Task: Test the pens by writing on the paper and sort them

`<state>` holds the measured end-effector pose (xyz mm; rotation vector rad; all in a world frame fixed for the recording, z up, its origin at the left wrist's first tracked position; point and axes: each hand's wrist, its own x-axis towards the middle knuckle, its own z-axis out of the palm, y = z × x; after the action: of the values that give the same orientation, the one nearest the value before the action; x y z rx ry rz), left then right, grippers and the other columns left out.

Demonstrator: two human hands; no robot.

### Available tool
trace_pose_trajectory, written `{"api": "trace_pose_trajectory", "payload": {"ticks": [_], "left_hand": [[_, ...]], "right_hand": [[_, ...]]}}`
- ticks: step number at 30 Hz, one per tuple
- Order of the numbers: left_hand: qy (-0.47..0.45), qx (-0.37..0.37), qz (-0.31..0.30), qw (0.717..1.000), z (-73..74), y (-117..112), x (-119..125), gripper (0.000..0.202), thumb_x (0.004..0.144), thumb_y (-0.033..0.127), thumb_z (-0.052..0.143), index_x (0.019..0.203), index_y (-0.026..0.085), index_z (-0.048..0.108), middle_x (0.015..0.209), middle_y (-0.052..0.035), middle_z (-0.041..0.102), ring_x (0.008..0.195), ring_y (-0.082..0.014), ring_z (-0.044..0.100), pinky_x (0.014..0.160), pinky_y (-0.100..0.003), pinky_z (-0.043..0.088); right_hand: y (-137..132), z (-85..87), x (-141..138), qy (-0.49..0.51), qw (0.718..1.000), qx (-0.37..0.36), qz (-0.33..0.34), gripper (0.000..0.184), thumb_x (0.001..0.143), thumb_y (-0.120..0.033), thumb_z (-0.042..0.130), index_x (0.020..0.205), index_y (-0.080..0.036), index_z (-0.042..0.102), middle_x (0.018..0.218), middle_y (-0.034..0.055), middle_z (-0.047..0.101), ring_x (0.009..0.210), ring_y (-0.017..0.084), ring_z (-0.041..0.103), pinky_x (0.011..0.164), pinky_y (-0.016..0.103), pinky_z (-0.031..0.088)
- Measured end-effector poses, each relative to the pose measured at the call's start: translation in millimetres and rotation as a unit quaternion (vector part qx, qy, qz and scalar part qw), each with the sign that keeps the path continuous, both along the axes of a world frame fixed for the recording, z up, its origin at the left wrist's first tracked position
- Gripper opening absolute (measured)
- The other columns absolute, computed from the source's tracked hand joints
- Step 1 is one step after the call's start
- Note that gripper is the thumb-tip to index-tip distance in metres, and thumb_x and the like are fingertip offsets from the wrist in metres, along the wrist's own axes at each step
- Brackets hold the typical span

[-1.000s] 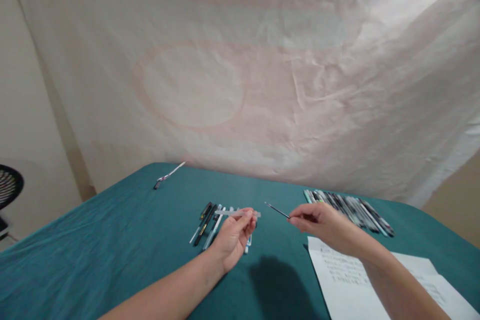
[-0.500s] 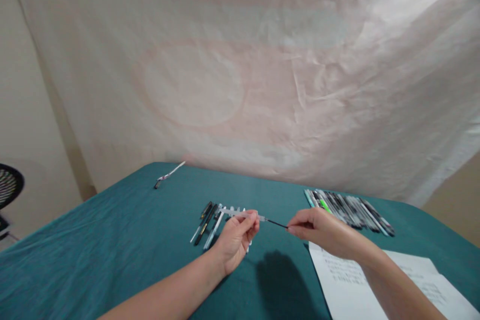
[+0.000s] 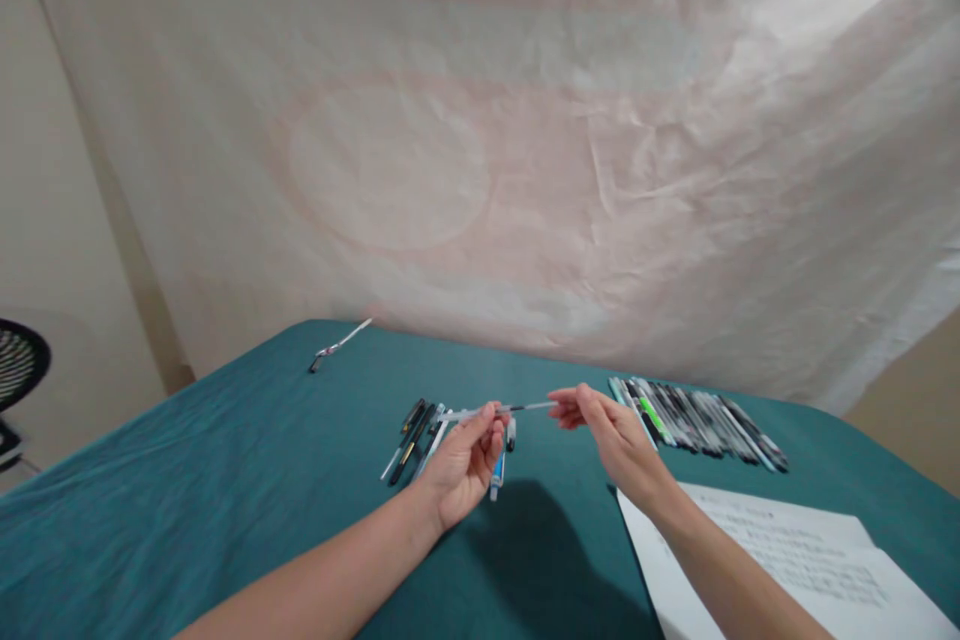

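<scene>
My left hand (image 3: 469,460) pinches a translucent, whitish pen barrel (image 3: 459,415) held nearly level above the cloth. From its right end runs a thin pen refill (image 3: 534,406), dark near the barrel and pale farther out. The refill's far end is between the fingertips of my right hand (image 3: 600,425), which hide its tip. Below and behind my left hand lie several pens (image 3: 411,445), partly covered by it. A blue and clear pen (image 3: 498,470) shows just right of that hand.
A long row of pens (image 3: 697,420) lies at the right. In front of it is an open notebook (image 3: 795,545) with handwriting, partly under my right forearm. A slim white and dark item (image 3: 337,347) rests at the back left of the green cloth (image 3: 247,450). A black fan (image 3: 21,365) stands at the left.
My right hand has risen slightly and turned, its fingers now pointing left. A pale stretch of refill shows near it where dark was before. My left hand moved slightly left and up.
</scene>
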<state>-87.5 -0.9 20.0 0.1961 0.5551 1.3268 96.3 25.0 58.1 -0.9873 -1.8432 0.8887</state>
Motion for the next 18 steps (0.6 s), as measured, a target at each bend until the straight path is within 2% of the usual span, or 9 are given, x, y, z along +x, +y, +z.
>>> {"api": "trace_pose_trajectory", "payload": {"ticks": [2,4,6,9,13,18], "left_hand": [[-0.014,-0.007,0.013,1.0,-0.2,2,-3,0.009,0.083,0.009,0.052,0.083,0.009,0.061,0.074,-0.0076,0.067,0.058,-0.0076,0.064,0.054,-0.012,0.054],[-0.018,-0.003,0.011,1.0,-1.7,2,-3,0.009,0.083,0.009,0.053,0.084,0.008,0.061,0.075,-0.0082,0.067,0.059,-0.0083,0.065,0.055,-0.013,0.054],[-0.012,0.006,0.007,1.0,-3.8,1,-1,0.009,0.082,0.008,0.053,0.085,0.008,0.061,0.077,-0.0089,0.068,0.06,-0.0087,0.065,0.056,-0.014,0.055],[0.001,0.019,0.006,1.0,-6.9,0,1,0.008,0.082,0.007,0.053,0.085,0.008,0.06,0.078,-0.0097,0.068,0.06,-0.0088,0.065,0.057,-0.014,0.055],[0.017,0.024,0.012,0.999,-10.0,-1,3,0.012,0.081,0.003,0.052,0.089,0.009,0.059,0.081,-0.0106,0.068,0.063,-0.0099,0.066,0.06,-0.016,0.055],[0.028,0.027,0.01,0.999,-12.5,-2,5,0.015,0.08,0.0,0.052,0.091,0.009,0.058,0.082,-0.011,0.067,0.069,-0.0115,0.066,0.065,-0.018,0.055]], "right_hand": [[6,-11.4,0,-0.042,0.999,0.016,-0.007,0.04,0.09,-0.04,0.03,0.097,-0.015,0.061,0.083,0.0071,0.064,0.075,0.016,0.058,0.069,0.027,0.045],[9,-24.4,-2,-0.14,0.988,0.063,0.005,0.032,0.089,-0.034,0.037,0.097,-0.017,0.062,0.086,0.0065,0.062,0.078,0.017,0.057,0.071,0.026,0.044],[8,-36.6,-6,-0.244,0.963,0.112,0.018,0.027,0.088,-0.027,0.04,0.102,-0.019,0.061,0.091,0.0062,0.06,0.084,0.017,0.056,0.075,0.026,0.042],[4,-49.9,-14,-0.348,0.925,0.151,0.032,0.031,0.088,-0.019,0.037,0.113,-0.022,0.055,0.093,0.006,0.057,0.084,0.017,0.053,0.075,0.025,0.04],[5,-60.2,-19,-0.401,0.894,0.196,0.041,0.036,0.087,-0.014,0.039,0.12,-0.024,0.049,0.093,0.0056,0.055,0.08,0.016,0.051,0.072,0.025,0.038],[10,-69.1,-20,-0.404,0.876,0.26,0.041,0.029,0.085,-0.015,0.044,0.111,-0.023,0.054,0.09,0.0057,0.054,0.079,0.017,0.05,0.072,0.026,0.038]]}}
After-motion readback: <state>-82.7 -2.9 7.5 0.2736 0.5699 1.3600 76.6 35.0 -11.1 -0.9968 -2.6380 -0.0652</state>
